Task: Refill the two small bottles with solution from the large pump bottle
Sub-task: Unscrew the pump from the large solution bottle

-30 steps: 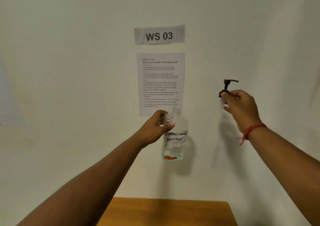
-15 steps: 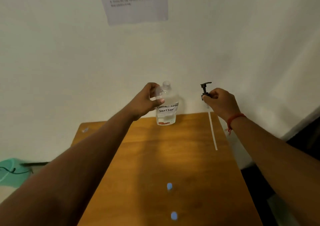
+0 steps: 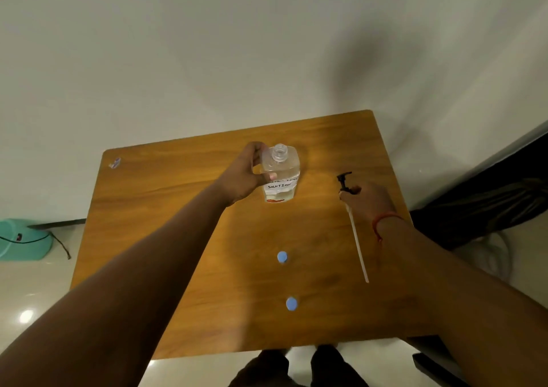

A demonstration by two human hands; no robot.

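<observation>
Two small bottles point(image 3: 287, 279) are standing capped near the tabletop point(image 3: 178, 238) edge. Farther, the right hand point(image 3: 369, 201) is pinching the pump point(image 3: 345, 182); the left hand point(image 3: 246, 176) is gripping the open large bottle point(image 3: 281, 176), which may spill if tilted.

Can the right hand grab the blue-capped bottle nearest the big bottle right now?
Probably not yet. The right hand is busy holding the pump head with its long tube. The way to that small bottle looks free, so it should set the pump down first.
</observation>
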